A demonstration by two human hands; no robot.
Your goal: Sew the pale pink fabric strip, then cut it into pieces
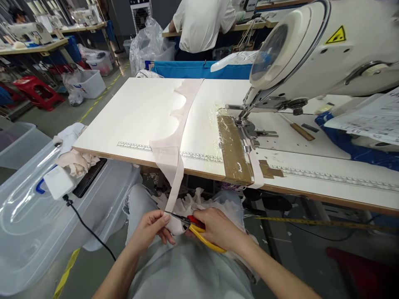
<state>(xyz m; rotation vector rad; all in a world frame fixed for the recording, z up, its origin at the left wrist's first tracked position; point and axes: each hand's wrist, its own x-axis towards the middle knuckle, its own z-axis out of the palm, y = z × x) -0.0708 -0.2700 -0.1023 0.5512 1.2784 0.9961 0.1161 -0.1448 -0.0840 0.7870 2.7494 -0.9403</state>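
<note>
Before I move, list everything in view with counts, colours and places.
Rectangular ruler-marked table: one, white, centre
Scalloped fabric strip: one, pale pink, over the table's front edge
Looped metal scissors: one, yellow and red handles, lower centre
Ruffled fabric bunch: one, pale pink, just beyond the scissors
Large rounded sewing machine: one, white, upper right
Background sewing machines: several, white, upper left
Lidded plastic bin: one, clear, left
Plastic stool: at least one, red, upper left
White-shirted person: one, top centre
Anything else: left uncounted
Left hand: one, bare, pinching the strip
Right hand: one, bare, holding the scissors
</note>
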